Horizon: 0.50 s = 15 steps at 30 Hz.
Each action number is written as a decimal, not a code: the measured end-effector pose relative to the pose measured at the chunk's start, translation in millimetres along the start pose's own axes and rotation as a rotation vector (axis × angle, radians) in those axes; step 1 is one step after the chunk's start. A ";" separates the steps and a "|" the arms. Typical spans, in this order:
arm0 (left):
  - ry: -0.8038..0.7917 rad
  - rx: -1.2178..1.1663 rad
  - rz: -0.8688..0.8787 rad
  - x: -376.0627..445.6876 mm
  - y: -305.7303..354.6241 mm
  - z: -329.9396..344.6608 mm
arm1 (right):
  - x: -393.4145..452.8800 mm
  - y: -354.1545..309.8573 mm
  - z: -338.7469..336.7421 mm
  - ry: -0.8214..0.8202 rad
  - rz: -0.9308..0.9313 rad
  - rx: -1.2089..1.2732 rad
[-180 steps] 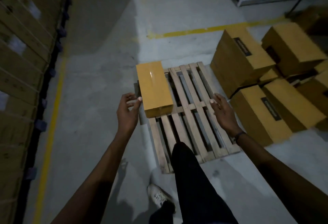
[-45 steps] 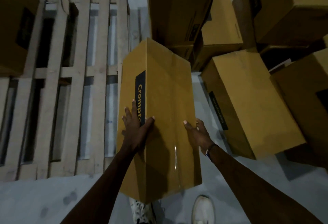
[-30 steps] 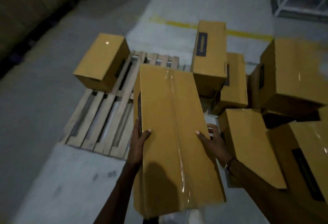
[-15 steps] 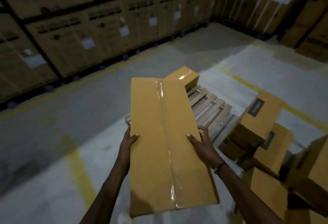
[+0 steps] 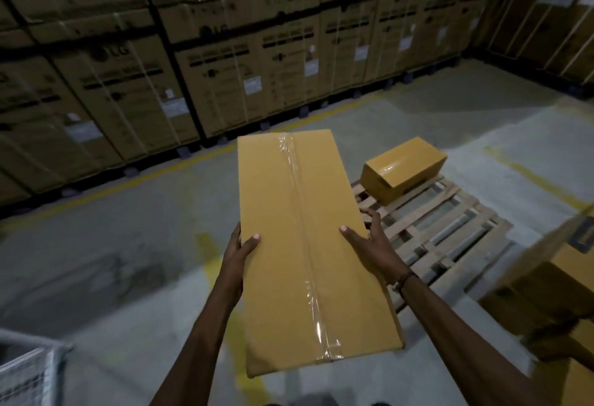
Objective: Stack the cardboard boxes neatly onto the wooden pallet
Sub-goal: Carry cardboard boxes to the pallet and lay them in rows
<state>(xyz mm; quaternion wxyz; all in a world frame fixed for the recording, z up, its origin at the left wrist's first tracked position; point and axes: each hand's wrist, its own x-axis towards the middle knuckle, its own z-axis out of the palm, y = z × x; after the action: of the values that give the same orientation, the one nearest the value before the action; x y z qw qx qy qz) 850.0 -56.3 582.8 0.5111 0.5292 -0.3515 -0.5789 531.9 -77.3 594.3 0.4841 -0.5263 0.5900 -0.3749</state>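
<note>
The carried box [image 5: 308, 238] hides the wooden pallet's [image 5: 450, 232] near-left corner.

Tall stacks of large strapped cartons [image 5: 225, 61], several printed with an LG logo and fitted with white paper labels [image 5: 252, 85], line the far wall of a dim warehouse, raised on dark blocks off the grey concrete floor [image 5: 112, 270]. A yellow painted line [image 5: 193, 161] runs along the floor just in front of them, and a second, fainter yellow stripe [image 5: 540, 180] crosses the floor at right. More strapped cartons [image 5: 553, 16] stand along the right-hand wall. A pale wire-mesh cage [image 5: 30, 370] juts into the lower left corner.
</note>
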 end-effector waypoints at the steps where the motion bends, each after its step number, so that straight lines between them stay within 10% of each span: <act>1: 0.001 0.002 0.000 6.3 6.1 -13.1 | 7.0 -6.3 13.9 0.010 -0.001 0.001; 15: -0.180 0.143 -0.019 211.2 64.5 -74.1 | 150.0 -42.5 97.4 0.170 0.029 0.074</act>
<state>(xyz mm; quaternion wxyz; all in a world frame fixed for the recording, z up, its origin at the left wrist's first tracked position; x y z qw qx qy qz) 953.6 -264.8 576.2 0.4327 0.5135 -0.4316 -0.6023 640.3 -225.3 583.9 0.4567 -0.4657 0.6222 -0.4330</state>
